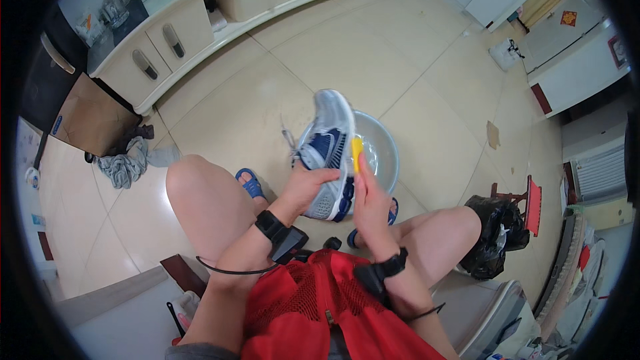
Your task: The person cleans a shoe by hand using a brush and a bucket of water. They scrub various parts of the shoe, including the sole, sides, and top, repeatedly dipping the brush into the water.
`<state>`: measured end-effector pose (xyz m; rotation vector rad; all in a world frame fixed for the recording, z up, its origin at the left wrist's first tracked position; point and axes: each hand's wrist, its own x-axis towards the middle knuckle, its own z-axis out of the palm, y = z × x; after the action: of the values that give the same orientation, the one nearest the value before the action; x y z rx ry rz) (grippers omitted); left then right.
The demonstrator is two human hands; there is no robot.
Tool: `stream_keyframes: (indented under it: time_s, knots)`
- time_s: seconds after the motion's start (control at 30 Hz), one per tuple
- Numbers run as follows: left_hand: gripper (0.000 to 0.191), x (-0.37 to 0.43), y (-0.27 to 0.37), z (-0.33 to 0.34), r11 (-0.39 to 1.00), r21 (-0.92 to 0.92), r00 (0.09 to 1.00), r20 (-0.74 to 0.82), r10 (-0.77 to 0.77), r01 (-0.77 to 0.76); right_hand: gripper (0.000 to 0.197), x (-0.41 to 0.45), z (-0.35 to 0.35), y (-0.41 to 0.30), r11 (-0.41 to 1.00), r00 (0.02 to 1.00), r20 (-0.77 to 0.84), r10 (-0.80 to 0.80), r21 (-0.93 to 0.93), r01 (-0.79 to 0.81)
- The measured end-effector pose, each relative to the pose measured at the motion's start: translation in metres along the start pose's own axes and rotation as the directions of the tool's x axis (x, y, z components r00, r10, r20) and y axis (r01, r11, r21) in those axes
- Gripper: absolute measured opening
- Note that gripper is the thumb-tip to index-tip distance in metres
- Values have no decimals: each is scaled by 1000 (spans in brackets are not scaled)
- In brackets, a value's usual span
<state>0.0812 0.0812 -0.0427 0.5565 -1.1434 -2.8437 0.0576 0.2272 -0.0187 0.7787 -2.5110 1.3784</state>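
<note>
My left hand point(306, 186) grips a grey and navy running shoe point(327, 147) around its ankle opening, the thumb lying across the upper. The shoe is held on its side, toe pointing away from me, and its laces hang loose at the left. In my right hand point(371, 200) is a small yellow tool point(357, 155), possibly a brush, held against the edge of the white midsole. Its working face is hidden against the shoe. Below the shoe stands a light blue basin point(387, 147) on the floor, with what looks like water inside.
Cream tiles point(230, 125) cover the floor. A long white cabinet point(187, 42) runs across the far left. Crumpled grey cloth point(125, 162) lies by a cardboard box point(95, 115). To my right are a black plastic bag point(492, 235) and a red stool point(533, 205).
</note>
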Motion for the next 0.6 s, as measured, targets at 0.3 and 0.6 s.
stream_keyframes:
  time_s: [0.3, 0.6]
  knots:
    - [41, 4, -9, -7, 998, 47, 996, -77, 48, -45, 42, -3, 1, 7, 989, 981, 133, 145, -5, -145]
    - [44, 4, -9, -2, 1000, -4, 995, -99, 18, -19, 40, 20, -4, 23, 992, 979, 157, 127, -26, -124]
